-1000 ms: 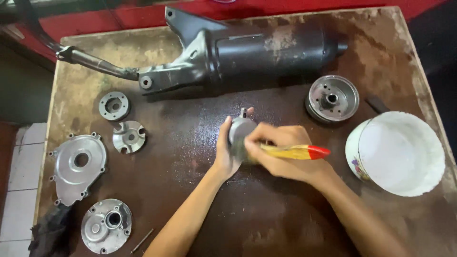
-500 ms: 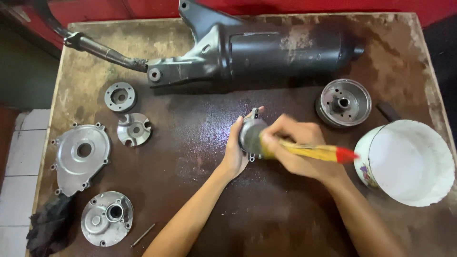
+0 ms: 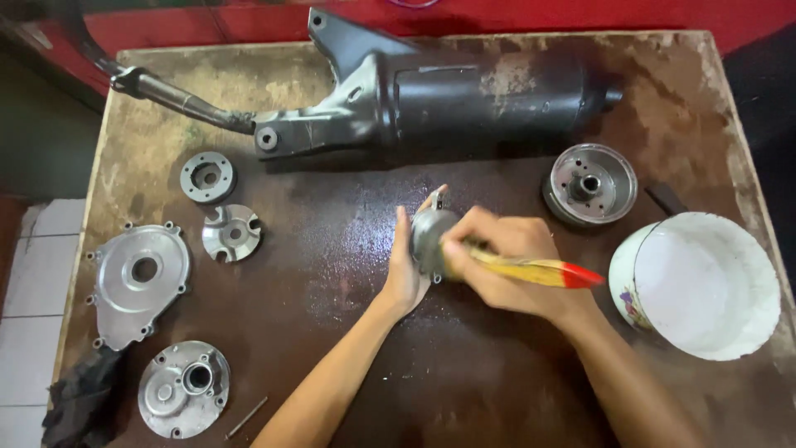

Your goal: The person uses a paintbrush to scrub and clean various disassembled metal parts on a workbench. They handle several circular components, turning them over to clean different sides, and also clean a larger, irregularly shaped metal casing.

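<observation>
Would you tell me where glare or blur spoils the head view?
Head view: glare on the wet table left of the left hand; the right hand and brush are motion-blurred; the white bowl is washed out inside.

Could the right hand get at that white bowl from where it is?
Probably yes. The right hand is closed on a yellow brush with a red end, so it is not free, but the white bowl sits just to its right with only bare table between them.
</observation>
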